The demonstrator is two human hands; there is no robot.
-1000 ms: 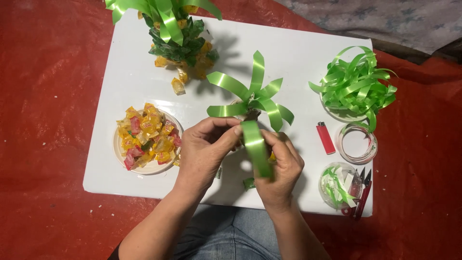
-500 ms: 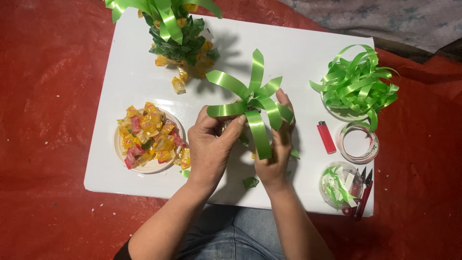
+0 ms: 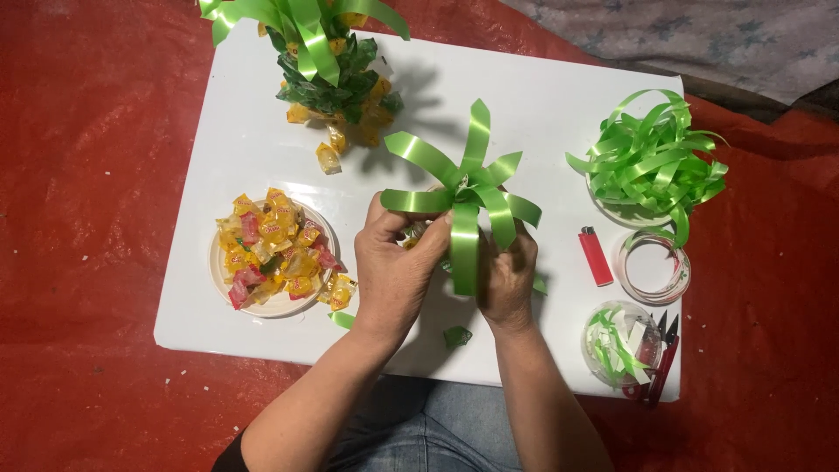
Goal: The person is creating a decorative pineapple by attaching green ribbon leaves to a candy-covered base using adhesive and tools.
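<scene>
Both hands (image 3: 398, 267) (image 3: 507, 278) hold green ribbon bow (image 3: 463, 188)

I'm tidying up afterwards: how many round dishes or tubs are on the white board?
3: a plate of wrapped sweets at left, a dish under the loose ribbon pile at right, and a clear tub of scraps front right.

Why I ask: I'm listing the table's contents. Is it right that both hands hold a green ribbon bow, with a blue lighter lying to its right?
Not quite: the lighter is red, not blue. The head view shows it lying on the white table to the right of the green ribbon bow, which the left hand and right hand do both hold.
</scene>
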